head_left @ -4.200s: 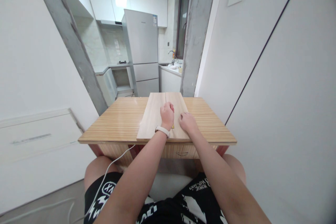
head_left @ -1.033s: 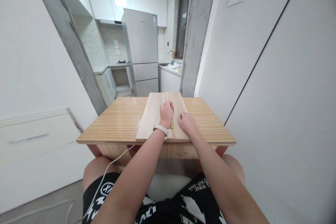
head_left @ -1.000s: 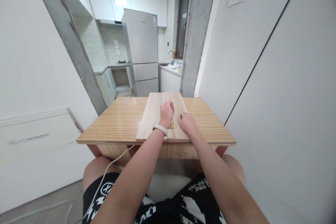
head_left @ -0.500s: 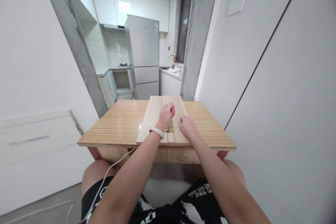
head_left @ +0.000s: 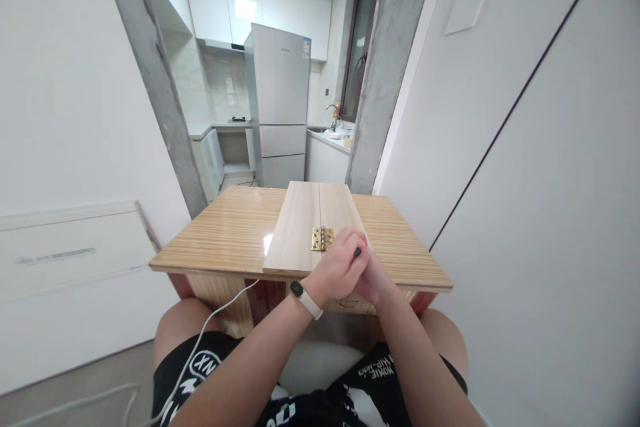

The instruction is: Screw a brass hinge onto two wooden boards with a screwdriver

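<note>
My left hand (head_left: 339, 268), with a pale band on its wrist, is closed and pressed against my right hand over the near right part of the boards. A small black end (head_left: 357, 252) shows between the fingers; the rest of that thing is hidden. My right hand (head_left: 371, 277) is curled under and behind the left, its fingers mostly covered. Just beyond them a brass hinge (head_left: 317, 239) lies unfolded across the seam of two pale wooden boards (head_left: 300, 213). The left hand covers part of the hinge's right edge.
The boards lie side by side on a striped wooden table (head_left: 225, 233) with a drawer in front. A white cable (head_left: 220, 312) runs down from the table's front edge over my left leg. Beyond stand a grey fridge (head_left: 283, 87) and a sink counter (head_left: 325, 153).
My left hand has moved from above the hinge toward me and right, meeting my right hand, which has come slightly nearer. The hinge is now largely uncovered.
</note>
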Available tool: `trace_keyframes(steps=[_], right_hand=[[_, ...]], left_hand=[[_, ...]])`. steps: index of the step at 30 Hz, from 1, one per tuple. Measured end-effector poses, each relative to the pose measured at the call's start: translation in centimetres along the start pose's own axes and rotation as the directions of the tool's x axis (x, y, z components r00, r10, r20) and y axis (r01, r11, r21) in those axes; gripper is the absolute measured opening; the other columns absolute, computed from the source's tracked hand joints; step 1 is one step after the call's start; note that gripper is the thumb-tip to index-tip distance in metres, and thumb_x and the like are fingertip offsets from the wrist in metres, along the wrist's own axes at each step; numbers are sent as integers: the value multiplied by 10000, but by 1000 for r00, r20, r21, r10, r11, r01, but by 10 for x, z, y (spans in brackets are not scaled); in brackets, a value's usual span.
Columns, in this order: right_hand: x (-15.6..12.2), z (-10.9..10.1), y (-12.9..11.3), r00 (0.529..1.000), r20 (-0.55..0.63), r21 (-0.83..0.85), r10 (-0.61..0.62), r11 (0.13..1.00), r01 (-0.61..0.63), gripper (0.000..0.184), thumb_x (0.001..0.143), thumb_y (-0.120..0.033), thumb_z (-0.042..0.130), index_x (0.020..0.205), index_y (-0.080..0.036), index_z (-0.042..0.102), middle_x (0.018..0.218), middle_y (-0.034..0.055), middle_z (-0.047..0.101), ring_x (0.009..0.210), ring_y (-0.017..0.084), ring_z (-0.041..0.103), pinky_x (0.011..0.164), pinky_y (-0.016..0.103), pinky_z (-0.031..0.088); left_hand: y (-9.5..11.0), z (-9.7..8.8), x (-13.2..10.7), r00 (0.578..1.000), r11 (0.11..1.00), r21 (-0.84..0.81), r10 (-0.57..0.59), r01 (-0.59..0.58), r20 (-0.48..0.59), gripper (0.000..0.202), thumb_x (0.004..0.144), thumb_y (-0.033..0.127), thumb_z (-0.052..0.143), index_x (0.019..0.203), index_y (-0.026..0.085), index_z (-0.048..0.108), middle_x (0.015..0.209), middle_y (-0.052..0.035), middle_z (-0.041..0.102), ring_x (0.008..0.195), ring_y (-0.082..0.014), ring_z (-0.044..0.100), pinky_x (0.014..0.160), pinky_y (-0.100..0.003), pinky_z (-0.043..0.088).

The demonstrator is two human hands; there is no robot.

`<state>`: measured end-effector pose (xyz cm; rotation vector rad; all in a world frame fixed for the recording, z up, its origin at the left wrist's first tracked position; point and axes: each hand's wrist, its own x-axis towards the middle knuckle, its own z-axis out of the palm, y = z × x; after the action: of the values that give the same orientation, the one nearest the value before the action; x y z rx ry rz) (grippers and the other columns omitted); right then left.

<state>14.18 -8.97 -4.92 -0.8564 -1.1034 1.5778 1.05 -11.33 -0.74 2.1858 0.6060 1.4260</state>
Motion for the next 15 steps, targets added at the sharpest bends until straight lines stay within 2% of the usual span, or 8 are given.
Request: trace_keyframes(steps=[2,5,7,10,11,12,13,15], right_hand=[[-16,3,8,995,102,159,13,987,-29,312,881,-512,703,1078,-270,685,1050,39,726,1098,240,693,971,386,568],[-23,-2,13,998,67,245,-7,969,-10,288,879,-534,709,1024,-286,678,1038,34,724,1086,243,692,967,400,586],[-20,-16,15,999,-31,185,4,983,2,333,880,-587,702,999,-277,676,959,40,718,978,248,705,859,393,603],[-10,-56,12,963,-268,-135,-34,991,-3,375,883,-630,679,959,-263,674,741,14,648,717,229,654,617,332,527],[-7,-74,9,938,-335,-312,-88,950,-22,381,916,-635,634,975,-262,683,723,12,642,685,225,638,589,320,493],[-3,-92,4,906,-388,-507,-170,860,-56,372,940,-613,607,976,-254,698,740,24,661,694,224,641,592,314,475],[2,-111,-1,887,-398,-680,-235,724,-114,353,956,-576,600,970,-241,711,777,44,689,731,230,658,619,315,472],[12,-146,-14,861,-409,-868,-302,420,-265,311,976,-516,600,979,-228,717,786,69,710,752,243,671,658,327,457]], left_hand=[[-1,10,-11,997,995,90,25,-31,71,127,1032,234,485,935,245,567,1210,-122,656,1183,-286,572,1076,-500,473],[-2,21,-25,989,971,230,28,-62,148,107,1031,230,516,1006,236,620,1424,-130,615,1369,-307,507,1183,-537,407],[-3,24,-33,987,956,287,17,-63,161,152,1039,252,531,1133,243,650,1555,-124,541,1490,-315,426,1242,-550,356],[-12,12,-41,992,952,307,-35,-5,124,389,1029,317,590,1416,294,583,1574,-126,527,1501,-308,441,1252,-544,365],[-19,3,-42,996,948,316,-68,47,58,405,1032,331,587,1435,294,576,1529,-136,558,1459,-310,483,1234,-547,386],[-28,-9,-42,994,939,326,-104,110,-36,374,1033,340,581,1401,275,596,1477,-149,585,1419,-316,515,1213,-548,409],[-39,-23,-42,979,925,333,-144,184,-141,320,1040,331,557,1343,251,622,1419,-157,613,1368,-314,551,1189,-541,431],[-67,-56,-41,925,868,361,-243,342,-292,231,1038,315,529,1206,216,654,1254,-152,673,1235,-308,621,1117,-514,483]])
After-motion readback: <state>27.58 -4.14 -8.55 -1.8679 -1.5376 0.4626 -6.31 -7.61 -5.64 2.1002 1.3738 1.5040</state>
